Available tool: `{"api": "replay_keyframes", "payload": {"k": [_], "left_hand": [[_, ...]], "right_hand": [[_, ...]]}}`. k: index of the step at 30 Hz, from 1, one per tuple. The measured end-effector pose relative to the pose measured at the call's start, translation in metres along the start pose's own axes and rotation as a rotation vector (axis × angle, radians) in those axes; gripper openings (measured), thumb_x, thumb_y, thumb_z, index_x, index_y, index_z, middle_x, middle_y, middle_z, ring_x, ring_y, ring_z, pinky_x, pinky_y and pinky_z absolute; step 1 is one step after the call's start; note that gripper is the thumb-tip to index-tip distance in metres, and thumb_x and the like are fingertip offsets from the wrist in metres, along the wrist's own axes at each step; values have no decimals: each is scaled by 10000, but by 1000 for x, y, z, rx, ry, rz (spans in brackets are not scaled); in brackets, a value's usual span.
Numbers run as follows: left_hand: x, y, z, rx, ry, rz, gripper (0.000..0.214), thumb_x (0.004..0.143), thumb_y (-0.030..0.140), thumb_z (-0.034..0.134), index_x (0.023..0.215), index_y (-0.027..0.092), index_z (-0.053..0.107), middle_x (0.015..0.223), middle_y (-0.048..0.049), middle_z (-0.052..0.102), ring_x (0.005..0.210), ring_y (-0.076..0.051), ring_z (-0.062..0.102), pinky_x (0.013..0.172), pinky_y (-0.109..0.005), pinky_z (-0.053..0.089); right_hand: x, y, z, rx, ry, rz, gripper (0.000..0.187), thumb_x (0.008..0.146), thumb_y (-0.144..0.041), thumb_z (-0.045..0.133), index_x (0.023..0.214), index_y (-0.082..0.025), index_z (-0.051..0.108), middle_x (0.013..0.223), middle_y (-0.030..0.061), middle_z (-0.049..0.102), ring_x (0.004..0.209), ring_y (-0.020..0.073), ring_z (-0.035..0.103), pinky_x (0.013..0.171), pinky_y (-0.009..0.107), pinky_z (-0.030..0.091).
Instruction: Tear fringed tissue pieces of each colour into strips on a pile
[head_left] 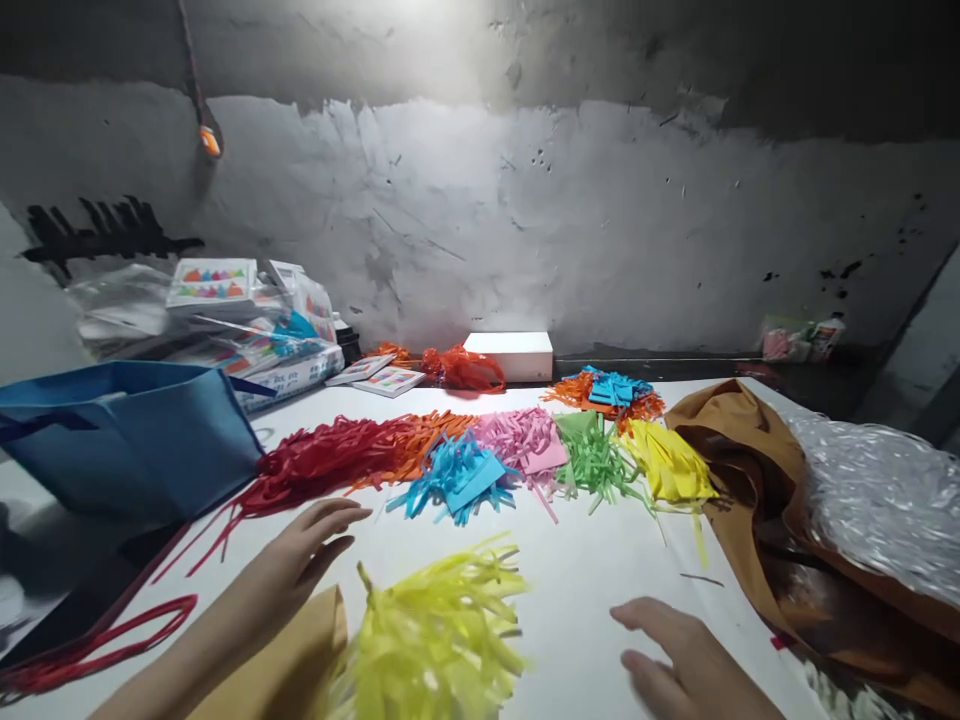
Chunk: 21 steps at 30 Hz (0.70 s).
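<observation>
A bunch of fringed yellow tissue-paper tassels [442, 635] lies at the front middle, slightly blurred, with a twisted tip at its upper left. My left hand [319, 545] hovers to its left, fingers stretched out and holding nothing. Under that forearm is a tan sheet or flap [289, 665]. Off to the tassels' right, my right hand [682, 655] has thumb and forefinger apart with nothing between them. Beyond the hands lies a row of fringed paper: red [322, 455], orange [427, 440], blue [465, 478], pink [525, 442], green [596, 460] and bright yellow [667, 462].
A blue fabric bag [142, 440] stands at left, with packaged cards [214, 285] behind it. Red cord [112, 645] lies front left. A white box [514, 355] is near the wall. At right sits a brown bag [739, 430] with clear plastic strands [885, 490].
</observation>
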<state>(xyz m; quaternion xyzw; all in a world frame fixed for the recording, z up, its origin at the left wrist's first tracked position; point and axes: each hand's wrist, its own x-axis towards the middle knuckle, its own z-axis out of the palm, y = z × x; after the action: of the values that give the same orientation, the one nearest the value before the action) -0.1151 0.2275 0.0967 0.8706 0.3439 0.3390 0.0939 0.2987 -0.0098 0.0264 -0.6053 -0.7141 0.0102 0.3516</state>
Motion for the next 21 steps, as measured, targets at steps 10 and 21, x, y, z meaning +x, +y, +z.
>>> {"api": "replay_keyframes", "payload": {"k": [10, 21], "left_hand": [[121, 82, 107, -171, -357, 46, 263, 923, 232, 509, 1040, 186, 741, 1082, -123, 715, 1020, -272, 647, 910, -396, 498], [199, 56, 185, -564, -347, -296, 602, 892, 632, 568, 1186, 112, 652, 1170, -193, 689, 1055, -316, 648, 882, -446, 512]], "right_hand": [[241, 128, 29, 43, 87, 451, 315, 974, -369, 643, 1222, -177, 620, 1243, 78, 639, 1083, 228, 649, 928, 454, 548], [303, 104, 41, 561, 49, 252, 365, 977, -380, 632, 1278, -181, 578, 1192, 71, 640, 980, 201, 662, 838, 409, 575]]}}
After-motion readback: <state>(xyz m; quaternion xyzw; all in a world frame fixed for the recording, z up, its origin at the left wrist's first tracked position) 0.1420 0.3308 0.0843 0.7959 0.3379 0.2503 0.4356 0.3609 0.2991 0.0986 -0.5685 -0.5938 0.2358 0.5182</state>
